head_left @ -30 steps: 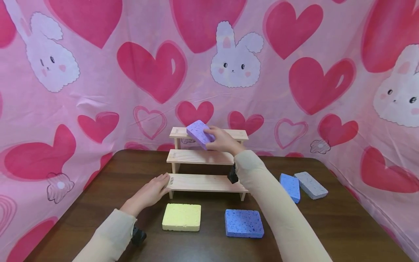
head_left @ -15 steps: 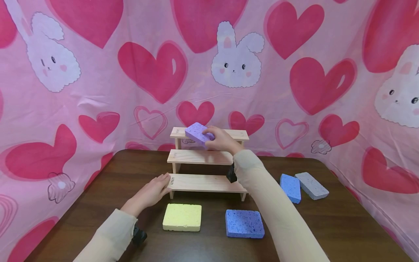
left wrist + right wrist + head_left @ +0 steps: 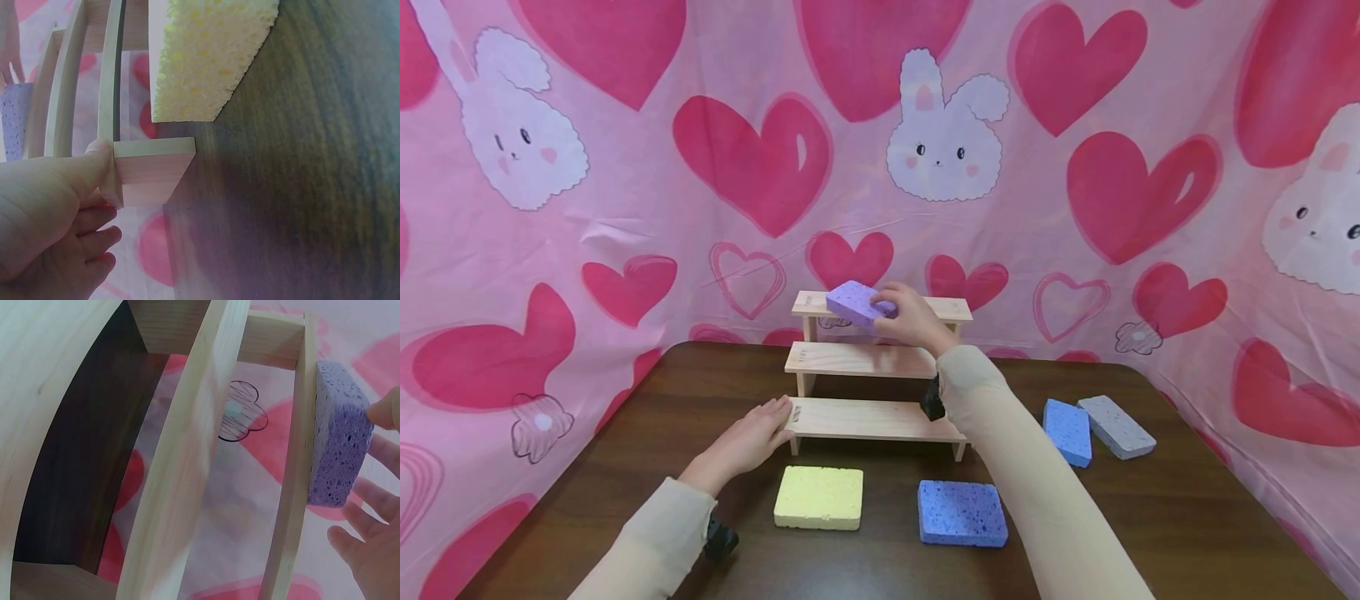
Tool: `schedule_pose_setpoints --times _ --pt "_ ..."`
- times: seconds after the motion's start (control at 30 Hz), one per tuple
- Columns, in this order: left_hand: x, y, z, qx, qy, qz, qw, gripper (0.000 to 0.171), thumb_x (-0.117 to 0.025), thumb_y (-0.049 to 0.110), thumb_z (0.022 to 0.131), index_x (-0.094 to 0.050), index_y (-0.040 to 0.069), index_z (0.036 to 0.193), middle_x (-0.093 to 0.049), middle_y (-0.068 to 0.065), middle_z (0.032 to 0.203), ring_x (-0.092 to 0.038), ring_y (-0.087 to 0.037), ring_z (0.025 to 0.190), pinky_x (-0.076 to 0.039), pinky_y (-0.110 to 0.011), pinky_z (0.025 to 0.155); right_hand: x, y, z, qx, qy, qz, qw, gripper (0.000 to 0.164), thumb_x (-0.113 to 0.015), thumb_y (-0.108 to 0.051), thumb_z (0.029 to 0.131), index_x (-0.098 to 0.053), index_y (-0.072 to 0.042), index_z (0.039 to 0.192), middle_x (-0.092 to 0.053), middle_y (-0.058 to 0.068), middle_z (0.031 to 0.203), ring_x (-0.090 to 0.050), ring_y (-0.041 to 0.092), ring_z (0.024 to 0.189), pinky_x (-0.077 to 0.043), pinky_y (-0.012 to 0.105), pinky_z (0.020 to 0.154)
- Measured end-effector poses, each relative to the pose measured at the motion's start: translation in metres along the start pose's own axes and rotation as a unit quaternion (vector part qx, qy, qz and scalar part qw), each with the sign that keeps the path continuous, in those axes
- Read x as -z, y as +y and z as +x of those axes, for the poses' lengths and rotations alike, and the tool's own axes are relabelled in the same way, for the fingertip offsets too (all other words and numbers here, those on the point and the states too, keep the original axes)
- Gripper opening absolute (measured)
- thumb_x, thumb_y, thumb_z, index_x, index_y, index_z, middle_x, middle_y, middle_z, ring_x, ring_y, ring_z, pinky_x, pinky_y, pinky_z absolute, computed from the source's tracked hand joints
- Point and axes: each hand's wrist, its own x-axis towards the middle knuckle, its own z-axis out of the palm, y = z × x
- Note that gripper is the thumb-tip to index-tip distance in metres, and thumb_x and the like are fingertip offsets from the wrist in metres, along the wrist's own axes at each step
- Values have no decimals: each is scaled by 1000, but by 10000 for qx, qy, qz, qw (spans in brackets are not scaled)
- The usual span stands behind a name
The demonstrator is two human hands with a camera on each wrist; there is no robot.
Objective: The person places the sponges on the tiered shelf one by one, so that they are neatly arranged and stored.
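Observation:
A three-tier wooden step shelf (image 3: 865, 417) stands on the table. My left hand (image 3: 747, 437) grips the left end of its lowest board, thumb and fingers around the edge in the left wrist view. At the top board, my right hand (image 3: 913, 318) pinches a purple sponge (image 3: 853, 302) between thumb and fingers. In the right wrist view this sponge (image 3: 342, 437) lies against the top board. A yellow sponge (image 3: 818, 497) lies in front of the shelf, with a speckled blue sponge (image 3: 962, 513) to its right.
Farther right on the dark wooden table (image 3: 1165, 517) lie a lighter blue sponge (image 3: 1067, 432) and a grey sponge (image 3: 1117, 427), side by side. A pink cloth (image 3: 737, 192) with hearts and rabbits hangs behind and along the sides.
The purple sponge has come down from a steep tilt to a flatter position at the top board. My left hand has stayed on the lowest board.

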Motion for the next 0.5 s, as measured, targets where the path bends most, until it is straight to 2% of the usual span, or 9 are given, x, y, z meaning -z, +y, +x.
schedule_pose_setpoints --times 0.1,0.3,0.5 --pt "-1 -1 0 -14 0 1 10000 57 -60 19 90 -39 -11 133 -35 -27 139 -30 -41 128 -24 -50 104 0 4 -1 -133 227 36 9996 38 -62 -14 75 -65 -4 112 -47 17 130 -43 27 118 -36 38 98" --pt "-1 -1 1 -27 39 30 10000 57 -61 19 90 -39 -11 133 -35 -27 138 -30 -41 128 -24 -50 104 -1 8 -5 -707 545 335 9954 38 -65 -16 77 -65 -6 113 -53 11 112 -50 28 106 -41 37 89" --pt "-1 -1 2 20 46 48 10000 57 -60 19 90 -39 -10 133 -35 -26 139 -30 -41 128 -24 -50 104 -1 8 -4 -774 612 453 9941 36 -65 -16 79 -66 -6 114 -53 11 109 -50 31 105 -42 37 87"
